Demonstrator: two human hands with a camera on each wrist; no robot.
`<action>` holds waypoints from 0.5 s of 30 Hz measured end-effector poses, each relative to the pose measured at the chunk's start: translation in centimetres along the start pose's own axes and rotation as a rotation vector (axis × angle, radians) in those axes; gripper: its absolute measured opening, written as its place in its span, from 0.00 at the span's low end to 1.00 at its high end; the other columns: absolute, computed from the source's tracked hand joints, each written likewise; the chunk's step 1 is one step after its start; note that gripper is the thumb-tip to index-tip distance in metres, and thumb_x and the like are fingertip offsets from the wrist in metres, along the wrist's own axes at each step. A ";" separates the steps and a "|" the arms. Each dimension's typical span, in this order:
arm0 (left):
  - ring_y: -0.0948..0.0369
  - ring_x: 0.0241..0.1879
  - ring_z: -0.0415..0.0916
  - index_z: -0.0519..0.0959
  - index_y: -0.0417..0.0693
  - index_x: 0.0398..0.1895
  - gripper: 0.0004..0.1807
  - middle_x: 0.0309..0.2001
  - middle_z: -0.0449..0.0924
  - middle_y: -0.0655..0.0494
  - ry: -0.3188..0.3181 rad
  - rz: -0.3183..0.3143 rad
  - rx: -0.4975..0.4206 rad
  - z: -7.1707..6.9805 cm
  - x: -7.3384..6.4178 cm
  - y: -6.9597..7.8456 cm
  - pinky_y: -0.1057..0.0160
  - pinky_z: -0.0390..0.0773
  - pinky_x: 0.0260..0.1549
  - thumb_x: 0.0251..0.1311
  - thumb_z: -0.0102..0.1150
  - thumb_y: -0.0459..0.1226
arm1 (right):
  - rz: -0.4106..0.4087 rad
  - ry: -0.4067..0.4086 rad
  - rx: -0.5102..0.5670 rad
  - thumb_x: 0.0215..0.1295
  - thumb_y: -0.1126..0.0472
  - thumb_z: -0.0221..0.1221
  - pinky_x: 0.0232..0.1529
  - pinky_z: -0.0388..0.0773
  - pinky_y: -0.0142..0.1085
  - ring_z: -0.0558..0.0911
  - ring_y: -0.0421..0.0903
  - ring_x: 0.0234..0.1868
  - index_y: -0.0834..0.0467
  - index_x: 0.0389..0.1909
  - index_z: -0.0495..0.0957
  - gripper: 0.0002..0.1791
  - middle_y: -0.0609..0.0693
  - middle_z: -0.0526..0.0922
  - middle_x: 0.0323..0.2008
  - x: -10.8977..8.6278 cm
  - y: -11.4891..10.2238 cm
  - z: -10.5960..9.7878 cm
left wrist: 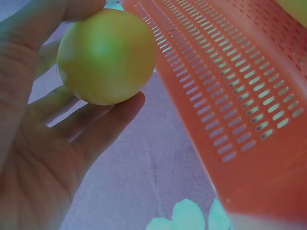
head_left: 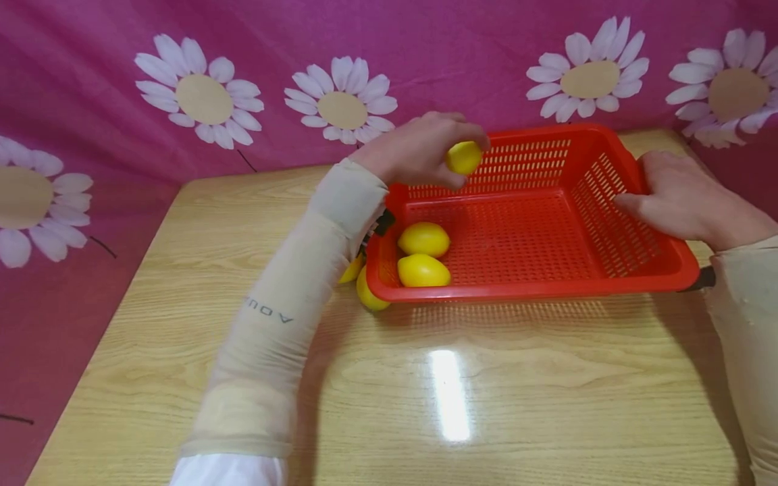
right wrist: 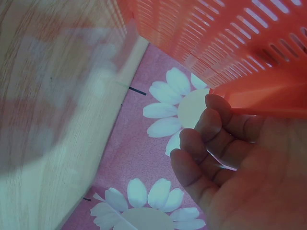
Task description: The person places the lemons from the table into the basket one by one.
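Observation:
A yellow lemon [head_left: 464, 158] is held between the fingers and thumb of my left hand [head_left: 419, 148], above the back left part of a red plastic basket [head_left: 486, 295]. In the left wrist view the lemon [left wrist: 108, 57] sits in the curled fingers, close beside the slotted basket wall [left wrist: 230, 96]. My right hand [head_left: 687, 196] grips the basket's right rim, thumb on the inner side; the right wrist view shows its fingers [right wrist: 201, 177] curled under the rim. Two lemons lie inside the basket at its left end, a rear one [head_left: 424, 239] and a front one [head_left: 424, 271].
Outside the basket's left end, a lemon [head_left: 371, 293] and another lemon [head_left: 351, 270] are partly hidden by the basket and my left sleeve. The wooden table [head_left: 516, 405] extends in front. A pink cloth [head_left: 437, 61] with white daisies hangs behind.

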State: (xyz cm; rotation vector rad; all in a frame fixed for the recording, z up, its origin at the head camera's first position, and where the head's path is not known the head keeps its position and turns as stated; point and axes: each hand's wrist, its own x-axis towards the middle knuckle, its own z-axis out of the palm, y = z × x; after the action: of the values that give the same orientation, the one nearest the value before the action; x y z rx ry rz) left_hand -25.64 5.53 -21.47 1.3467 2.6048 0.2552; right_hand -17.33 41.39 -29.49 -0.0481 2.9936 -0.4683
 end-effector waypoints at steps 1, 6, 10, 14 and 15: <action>0.57 0.61 0.72 0.75 0.58 0.69 0.26 0.68 0.76 0.57 0.000 0.000 -0.002 0.1 0.1 0.0 0.63 0.77 0.60 0.68 0.62 0.43 | -0.003 0.004 -0.005 0.69 0.56 0.59 0.27 0.74 0.38 0.79 0.55 0.32 0.74 0.53 0.66 0.25 0.67 0.77 0.37 0.0 0.0 0.0; 0.57 0.60 0.72 0.75 0.58 0.70 0.27 0.68 0.76 0.57 -0.003 -0.009 -0.001 0.6 0.3 -0.3 0.63 0.77 0.60 0.67 0.62 0.44 | -0.018 0.007 -0.012 0.69 0.56 0.59 0.27 0.73 0.38 0.78 0.55 0.33 0.73 0.53 0.66 0.25 0.66 0.77 0.38 -0.1 0.1 0.0; 0.58 0.58 0.72 0.75 0.58 0.70 0.27 0.68 0.76 0.58 -0.003 -0.010 -0.002 0.8 0.3 -0.5 0.64 0.77 0.58 0.67 0.63 0.44 | -0.016 -0.011 0.001 0.69 0.56 0.60 0.27 0.74 0.38 0.78 0.55 0.34 0.74 0.55 0.65 0.27 0.67 0.76 0.39 -0.1 0.1 -0.1; 0.58 0.57 0.72 0.75 0.58 0.70 0.27 0.68 0.76 0.58 -0.007 0.000 -0.017 0.9 0.5 -0.6 0.64 0.77 0.57 0.67 0.62 0.44 | -0.030 0.005 -0.019 0.69 0.56 0.59 0.28 0.73 0.38 0.77 0.55 0.34 0.73 0.53 0.67 0.25 0.65 0.77 0.37 -0.1 0.1 0.0; 0.58 0.57 0.72 0.74 0.58 0.70 0.27 0.69 0.76 0.58 -0.009 0.001 -0.019 0.9 0.5 -0.6 0.64 0.77 0.57 0.68 0.62 0.44 | -0.032 0.009 -0.021 0.69 0.56 0.59 0.28 0.72 0.38 0.77 0.55 0.34 0.73 0.53 0.67 0.24 0.65 0.77 0.37 -0.1 0.1 0.0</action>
State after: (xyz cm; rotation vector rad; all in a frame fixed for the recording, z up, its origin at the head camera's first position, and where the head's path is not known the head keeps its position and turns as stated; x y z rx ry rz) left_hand -26.15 5.66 -22.52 1.3393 2.5882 0.2725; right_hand -17.27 41.52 -29.52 -0.0956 3.0103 -0.4418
